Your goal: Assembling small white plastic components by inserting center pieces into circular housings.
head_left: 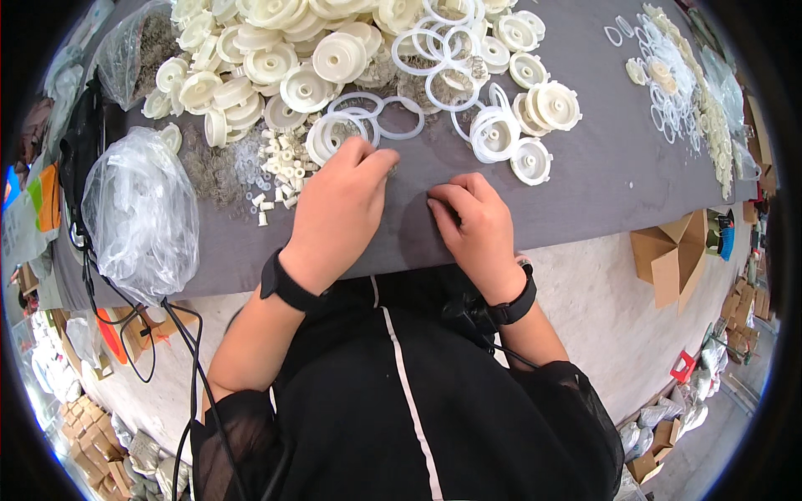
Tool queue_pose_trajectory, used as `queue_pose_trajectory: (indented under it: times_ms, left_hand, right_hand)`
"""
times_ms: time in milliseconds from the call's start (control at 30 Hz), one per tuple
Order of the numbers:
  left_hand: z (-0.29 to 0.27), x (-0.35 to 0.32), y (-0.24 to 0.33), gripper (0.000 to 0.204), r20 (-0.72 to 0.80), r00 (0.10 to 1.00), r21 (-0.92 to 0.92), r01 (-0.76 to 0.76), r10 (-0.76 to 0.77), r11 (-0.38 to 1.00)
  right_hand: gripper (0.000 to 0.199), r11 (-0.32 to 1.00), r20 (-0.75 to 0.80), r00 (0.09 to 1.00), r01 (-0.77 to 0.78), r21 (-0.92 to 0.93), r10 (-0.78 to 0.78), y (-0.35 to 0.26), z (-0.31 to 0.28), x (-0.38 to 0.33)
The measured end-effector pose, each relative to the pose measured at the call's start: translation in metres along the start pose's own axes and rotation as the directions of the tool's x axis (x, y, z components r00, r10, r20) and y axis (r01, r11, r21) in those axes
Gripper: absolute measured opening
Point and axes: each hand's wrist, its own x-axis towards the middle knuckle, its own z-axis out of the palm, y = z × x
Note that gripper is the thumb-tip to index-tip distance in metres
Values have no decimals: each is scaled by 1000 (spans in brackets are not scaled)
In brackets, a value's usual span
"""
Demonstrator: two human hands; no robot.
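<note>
Cream plastic flanged discs (340,57) are heaped on the grey-covered table (576,200) at 11 to 12 o'clock from the middle of the view, several lying loose toward 1 and 2 o'clock. Left hand (341,200) is just in front of one disc at 11 o'clock, its thumb and forefinger drawn together; whether its grip pinches a small part I cannot tell. Right hand (480,219), toward 1 to 2 o'clock, has curled fingers, and what its grip holds, if anything, I cannot tell.

Translucent rings (403,117) overlap at 12 o'clock. Small cream bushings (288,163) lie near the left hand at 10 o'clock.

Bulky clear plastic bag (142,221) sits at 9 o'clock, its contents unclear. Another clear bag (121,63), at 10 o'clock, has a grey wiry mass (159,42) in or against it.

An open cardboard carton (666,284) stands on the floor at 3 o'clock, its inside hidden. Stacked cartons (92,442) fill 8 o'clock; any print there is too small to read.
</note>
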Motion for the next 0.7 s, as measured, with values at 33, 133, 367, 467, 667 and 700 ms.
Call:
queue_pose_trajectory:
  times_ms: [33, 133, 367, 467, 667, 700]
  left_hand:
    - [-5, -4, 2, 20, 1, 1000, -14, 24, -24, 1000]
    - [-8, -10, -1, 23, -50, 999, -70, 17, -21, 997]
    - [-20, -14, 3, 24, -46, 984, -500, 125, -170, 857]
    - [-28, -15, -1, 24, -81, 984, -465, 105, -160, 879]
    - [-35, -19, -2, 24, -60, 987, -364, 116, -148, 924]
    - [-35, -19, -6, 26, -49, 990, -366, 102, -129, 925]
  right_hand:
    - [14, 1000, -8, 1000, 7, -9, -7, -4, -2, 1]
    - [10, 888, 43, 979, -197, 416, 198, -15, -1, 13]
    - [23, 607, 285, 938, -345, 716, 196, -24, 31, 25]
    - [24, 602, 271, 945, -326, 729, 183, -28, 28, 30]
    - [24, 381, 500, 860, -498, 779, 101, -26, 25, 33]
    - [24, 385, 495, 864, -489, 783, 92, -26, 24, 33]
